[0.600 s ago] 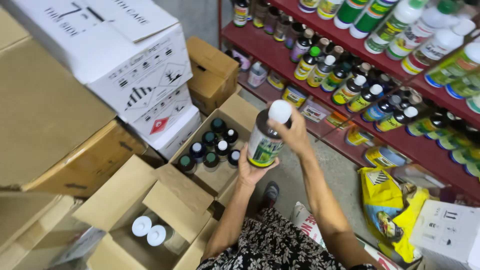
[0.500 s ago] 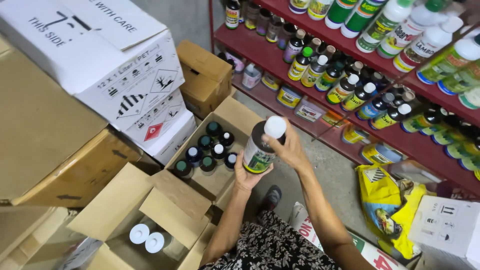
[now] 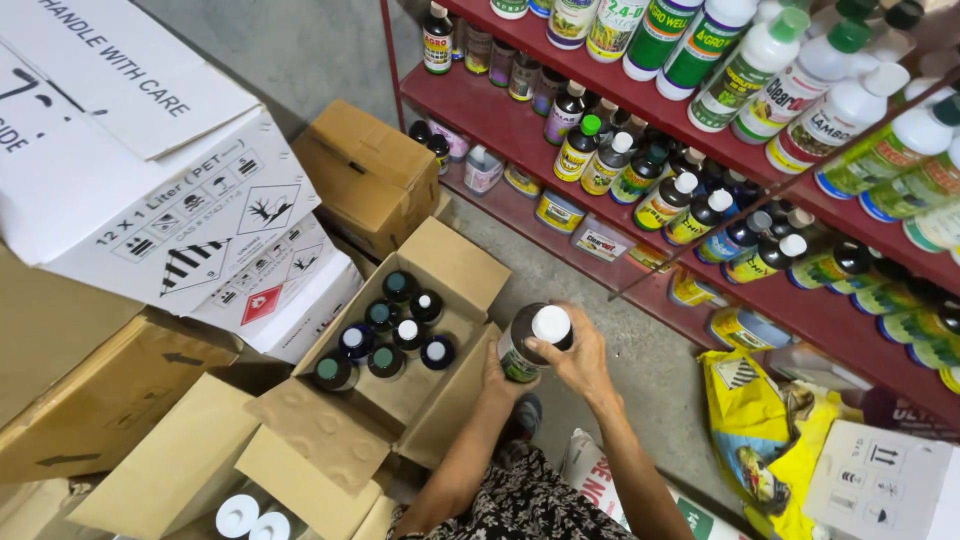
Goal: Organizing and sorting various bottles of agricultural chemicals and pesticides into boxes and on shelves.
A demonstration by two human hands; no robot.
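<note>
At frame centre, both hands gripped a dark plastic bottle with a white cap (image 3: 535, 340): left hand (image 3: 497, 372) cupping its base, right hand (image 3: 577, 358) clasping the top. In the open brown cardboard box (image 3: 440, 390) beside it, nine bottles (image 3: 390, 330) stood, half the box unfilled.

One head-worn camera looks steeply down, close over the open carton (image 3: 400, 340) beside the red shelves (image 3: 640, 210).
</note>
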